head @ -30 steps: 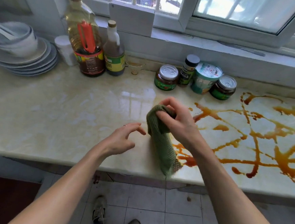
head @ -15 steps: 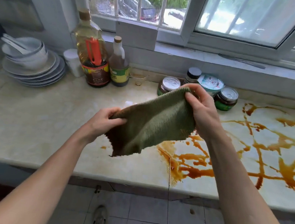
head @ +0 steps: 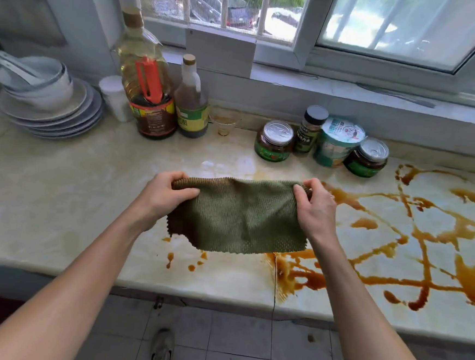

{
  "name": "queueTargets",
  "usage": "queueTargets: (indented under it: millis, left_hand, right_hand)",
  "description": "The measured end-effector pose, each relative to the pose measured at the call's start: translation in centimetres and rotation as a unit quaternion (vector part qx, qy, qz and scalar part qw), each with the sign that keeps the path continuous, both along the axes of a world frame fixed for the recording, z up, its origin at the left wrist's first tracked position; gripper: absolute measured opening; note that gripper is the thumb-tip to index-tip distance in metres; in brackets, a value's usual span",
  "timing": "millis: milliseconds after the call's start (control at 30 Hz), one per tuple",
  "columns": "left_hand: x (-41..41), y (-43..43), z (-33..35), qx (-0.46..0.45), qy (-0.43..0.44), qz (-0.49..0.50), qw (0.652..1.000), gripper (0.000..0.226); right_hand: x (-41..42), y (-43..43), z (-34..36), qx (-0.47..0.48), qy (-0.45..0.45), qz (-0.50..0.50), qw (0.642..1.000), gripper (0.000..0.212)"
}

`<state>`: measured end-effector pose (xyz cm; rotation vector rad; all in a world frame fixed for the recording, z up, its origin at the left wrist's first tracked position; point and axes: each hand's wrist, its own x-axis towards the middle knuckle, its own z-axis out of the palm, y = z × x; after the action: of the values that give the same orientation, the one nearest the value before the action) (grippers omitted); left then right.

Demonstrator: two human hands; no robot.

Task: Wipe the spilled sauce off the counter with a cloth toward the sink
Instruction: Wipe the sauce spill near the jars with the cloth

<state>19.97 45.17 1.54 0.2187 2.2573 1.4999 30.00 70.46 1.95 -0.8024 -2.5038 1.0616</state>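
A green knitted cloth [head: 239, 217] hangs spread out flat above the marble counter [head: 59, 194]. My left hand [head: 164, 196] pinches its upper left corner and my right hand [head: 313, 208] pinches its upper right corner. The cloth's lower left part looks dark and stained. Brown sauce [head: 413, 239] runs in streaks and loops over the right half of the counter, with a smeared patch [head: 294, 272] at the front edge and a few drops [head: 184, 261] below the cloth. No sink is in view.
Jars and tins [head: 321, 141] stand along the back wall behind the spill. Two bottles [head: 166, 94] and a white cup [head: 115, 96] stand at the back left, beside stacked plates and bowls [head: 46, 99]. A small glass [head: 224, 122] sits near the bottles. Tiled floor lies below.
The cloth went from bunched in my right hand alone to being held by both hands. It is now stretched wide and level between them, lifted off the counter.
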Motion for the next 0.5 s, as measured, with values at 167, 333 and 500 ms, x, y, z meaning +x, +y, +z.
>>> queueTargets:
  millis: [167,333,500]
  left_hand:
    - [2.1,3.4,1.2,0.008,-0.012,-0.089,0.996,0.014]
    - [3.5,5.2,3.0,0.063,-0.112,-0.255,0.958,0.043]
    - [2.7,4.0,1.9,0.092,-0.141,-0.194,0.966,0.04]
  right_hand:
    - [-0.8,-4.5,0.2,-0.32,-0.044,0.006,0.946,0.024]
    - [-1.1,-5.2,-0.8,-0.433,-0.044,-0.002,0.9,0.053]
    - [-1.4,-4.5,-0.8,-0.446,-0.016,-0.02,0.895,0.03]
